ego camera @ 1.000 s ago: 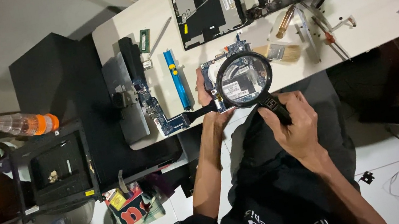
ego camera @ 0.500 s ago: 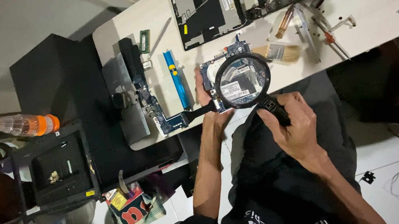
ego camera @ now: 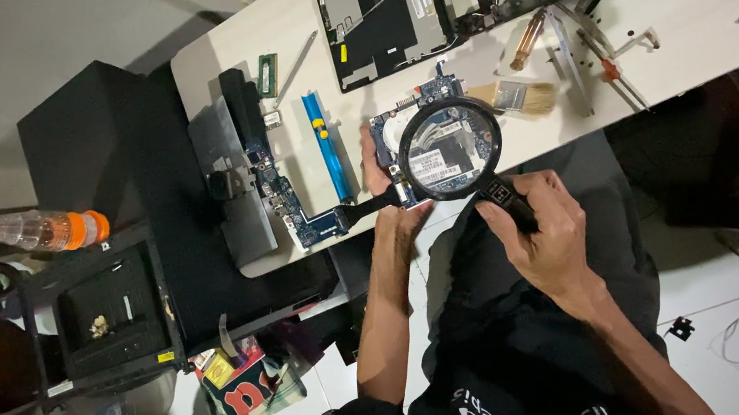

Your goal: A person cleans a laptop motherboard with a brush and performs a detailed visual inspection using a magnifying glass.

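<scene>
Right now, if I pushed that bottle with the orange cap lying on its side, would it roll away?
Probably. The bottle is round and lies on its side on the black stand, so a nudge could roll it. It looks like clear thin plastic, so likely light and a bit squashy.

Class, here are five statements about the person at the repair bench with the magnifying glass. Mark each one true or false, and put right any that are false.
1. The right hand grips the black handle of the magnifying glass. True.
2. The left hand holds a screwdriver. False: it rests at the circuit board under the lens.
3. A bottle with an orange cap lies off the white table, to the left. True.
4. The brush lies on the floor. False: it lies on the table, just right of the lens.
5. The opened laptop shell lies at the table's far side. True.
</scene>
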